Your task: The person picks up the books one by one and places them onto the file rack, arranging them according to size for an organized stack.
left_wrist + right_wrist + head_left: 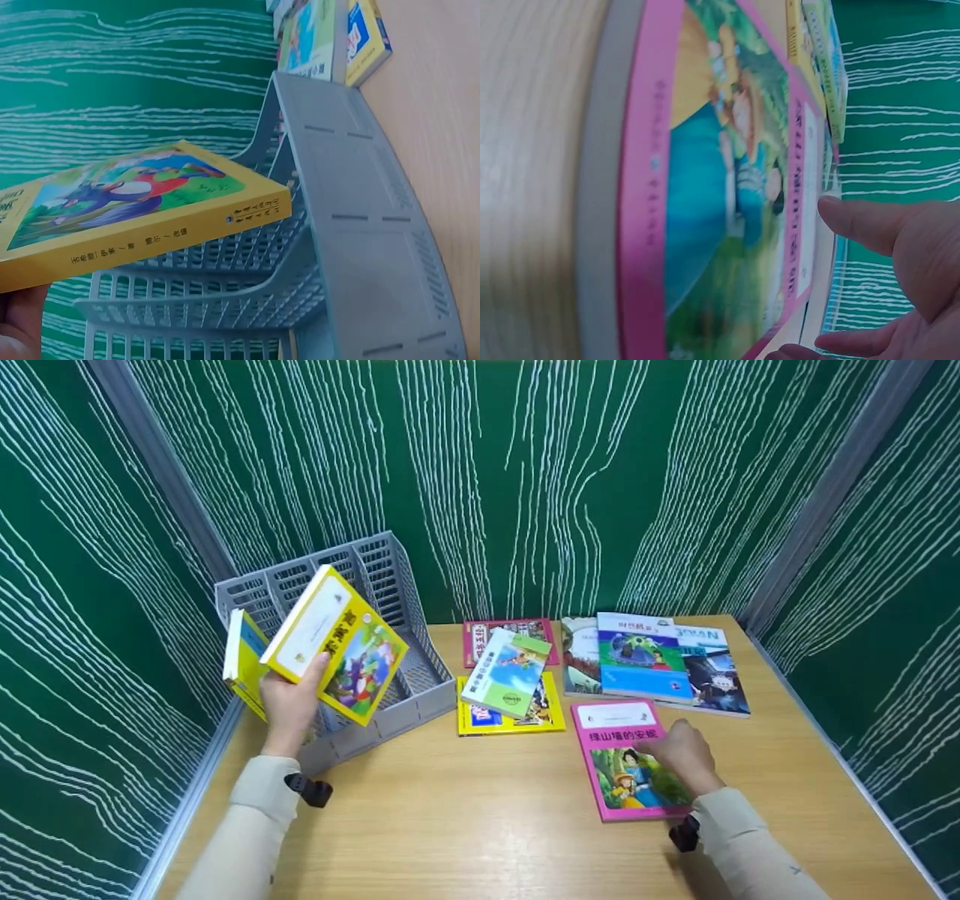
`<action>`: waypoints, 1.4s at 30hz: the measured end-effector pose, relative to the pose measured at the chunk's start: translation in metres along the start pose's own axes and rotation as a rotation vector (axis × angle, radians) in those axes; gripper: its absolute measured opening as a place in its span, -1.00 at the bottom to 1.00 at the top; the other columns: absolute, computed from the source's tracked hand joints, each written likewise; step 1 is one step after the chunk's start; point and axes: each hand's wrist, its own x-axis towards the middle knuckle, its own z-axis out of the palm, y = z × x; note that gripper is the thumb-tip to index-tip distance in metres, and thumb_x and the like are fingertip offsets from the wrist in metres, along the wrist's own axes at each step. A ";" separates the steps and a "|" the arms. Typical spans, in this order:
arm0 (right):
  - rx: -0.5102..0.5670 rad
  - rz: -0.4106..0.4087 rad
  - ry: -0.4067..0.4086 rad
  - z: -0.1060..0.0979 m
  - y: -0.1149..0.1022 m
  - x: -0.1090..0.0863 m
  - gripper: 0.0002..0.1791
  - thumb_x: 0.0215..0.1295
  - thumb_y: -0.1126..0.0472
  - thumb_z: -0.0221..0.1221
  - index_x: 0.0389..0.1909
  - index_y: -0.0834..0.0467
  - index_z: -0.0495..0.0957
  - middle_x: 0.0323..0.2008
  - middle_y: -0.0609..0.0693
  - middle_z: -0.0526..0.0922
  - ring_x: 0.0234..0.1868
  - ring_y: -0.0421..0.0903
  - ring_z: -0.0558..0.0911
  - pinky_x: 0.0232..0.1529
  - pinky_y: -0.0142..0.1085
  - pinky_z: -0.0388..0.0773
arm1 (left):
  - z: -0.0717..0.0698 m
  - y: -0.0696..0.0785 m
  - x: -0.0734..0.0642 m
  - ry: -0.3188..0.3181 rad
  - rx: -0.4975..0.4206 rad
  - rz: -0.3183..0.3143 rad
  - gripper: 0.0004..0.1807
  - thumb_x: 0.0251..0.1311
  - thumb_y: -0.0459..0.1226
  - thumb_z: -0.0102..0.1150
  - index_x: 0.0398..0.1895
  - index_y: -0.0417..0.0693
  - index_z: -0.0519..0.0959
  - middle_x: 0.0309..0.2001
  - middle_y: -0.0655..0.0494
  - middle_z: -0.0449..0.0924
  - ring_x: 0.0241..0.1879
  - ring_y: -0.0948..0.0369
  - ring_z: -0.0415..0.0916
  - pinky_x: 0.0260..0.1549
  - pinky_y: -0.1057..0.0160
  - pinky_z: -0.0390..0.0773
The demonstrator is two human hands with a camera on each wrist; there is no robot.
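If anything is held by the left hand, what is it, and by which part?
A yellow book, which the left hand holds by its spine side near the title end, thumb on the cover.

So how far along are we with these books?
Early on, it seems. Looks done: one yellow book leans at the left end of the rack, apparently inside. In hand: the left hand holds a second yellow book above the rack, and the right hand is at the pink book. Remaining: the pink book, plus two overlapping groups of three on the table.
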 end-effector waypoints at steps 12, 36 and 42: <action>0.005 0.020 -0.045 0.004 0.006 0.003 -0.32 0.38 0.05 0.47 0.22 0.46 0.43 -0.10 0.25 0.61 -0.09 0.17 0.59 -0.03 -0.10 0.55 | -0.023 0.001 -0.001 0.074 -0.017 0.059 -0.38 0.56 -0.12 0.28 0.57 -0.12 0.41 0.44 -0.13 0.61 0.31 -0.11 0.67 -0.04 0.54 0.67; 0.042 0.094 -0.164 -0.004 0.003 0.020 -0.17 0.25 0.09 0.56 0.30 0.47 0.36 0.08 0.31 0.54 0.09 0.24 0.50 0.26 0.18 0.55 | -0.023 0.008 -0.001 0.243 0.133 -0.005 -0.36 0.58 0.10 0.17 0.56 -0.02 0.50 0.41 -0.02 0.66 0.27 -0.07 0.73 0.08 0.01 0.76; 0.101 0.063 -0.182 -0.002 0.005 0.019 -0.20 0.27 0.11 0.54 0.36 0.41 0.40 0.21 0.34 0.56 0.17 0.25 0.51 0.37 0.28 0.46 | -0.009 0.003 0.003 0.288 0.132 0.030 -0.41 0.60 -0.04 0.22 0.56 -0.06 0.48 0.42 -0.14 0.63 0.30 -0.15 0.70 0.13 -0.13 0.76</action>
